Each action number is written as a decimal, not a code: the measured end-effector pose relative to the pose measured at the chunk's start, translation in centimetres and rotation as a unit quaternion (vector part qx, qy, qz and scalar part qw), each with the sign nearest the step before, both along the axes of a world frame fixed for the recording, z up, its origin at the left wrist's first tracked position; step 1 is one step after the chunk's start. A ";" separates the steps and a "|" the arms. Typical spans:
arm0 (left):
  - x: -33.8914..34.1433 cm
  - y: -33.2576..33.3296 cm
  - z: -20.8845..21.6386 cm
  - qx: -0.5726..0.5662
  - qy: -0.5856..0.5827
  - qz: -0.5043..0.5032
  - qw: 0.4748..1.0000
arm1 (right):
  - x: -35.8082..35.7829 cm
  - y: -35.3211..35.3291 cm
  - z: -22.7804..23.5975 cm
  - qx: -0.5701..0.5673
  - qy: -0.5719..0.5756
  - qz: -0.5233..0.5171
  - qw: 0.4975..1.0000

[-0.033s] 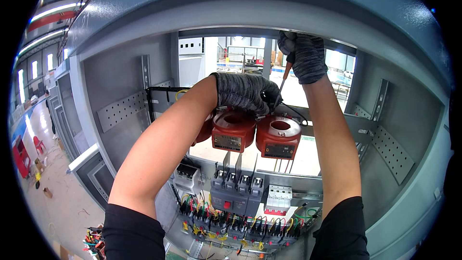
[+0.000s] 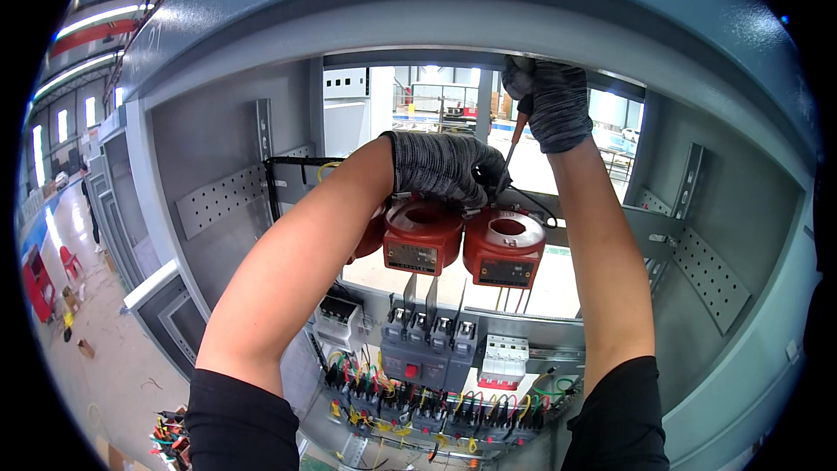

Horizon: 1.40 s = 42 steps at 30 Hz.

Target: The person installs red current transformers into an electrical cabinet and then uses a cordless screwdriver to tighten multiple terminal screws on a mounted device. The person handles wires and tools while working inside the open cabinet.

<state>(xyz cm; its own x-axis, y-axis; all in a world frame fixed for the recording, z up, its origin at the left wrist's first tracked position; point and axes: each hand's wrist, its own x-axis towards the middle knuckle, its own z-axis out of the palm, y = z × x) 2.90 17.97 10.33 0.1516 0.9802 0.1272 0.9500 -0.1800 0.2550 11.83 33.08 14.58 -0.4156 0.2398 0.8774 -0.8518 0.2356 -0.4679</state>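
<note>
My right hand (image 2: 556, 105), in a grey knit glove, is raised near the top of the cabinet opening. It is closed round the handle of a screwdriver (image 2: 519, 129), whose shaft slants down to the terminals behind the right-hand red current transformer (image 2: 506, 249). Beside the tip, my gloved left hand (image 2: 440, 166) has its fingers curled in; what they pinch is hidden. It rests above the middle red current transformer (image 2: 423, 240). A third red current transformer (image 2: 370, 237) is mostly covered by my left forearm. A looped black wire (image 2: 542, 202) runs by the screwdriver tip.
Grey metal cabinet walls (image 2: 231, 113) surround my arms. Below the transformers sit a large circuit breaker (image 2: 427, 358) with upright barriers, a white breaker (image 2: 503, 359), and a row of small breakers with coloured wires. Perforated brackets (image 2: 711, 279) line the sides.
At the far left, a person in dark clothes shows more fully beside the cabinets. My hands and the screwdriver have not visibly moved.
</note>
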 end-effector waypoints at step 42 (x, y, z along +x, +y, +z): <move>5.8 -8.5 -6.3 0.225 0.215 0.171 0.935 | -2.1 4.3 1.7 0.013 -0.097 0.135 0.986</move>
<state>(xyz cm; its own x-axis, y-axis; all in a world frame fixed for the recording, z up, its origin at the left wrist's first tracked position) 8.70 9.47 4.01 -0.0299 0.8426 0.5376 0.9689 0.1567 -0.1917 9.75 37.42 16.33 -0.6211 0.0752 0.7802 -0.7808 0.0269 -0.6242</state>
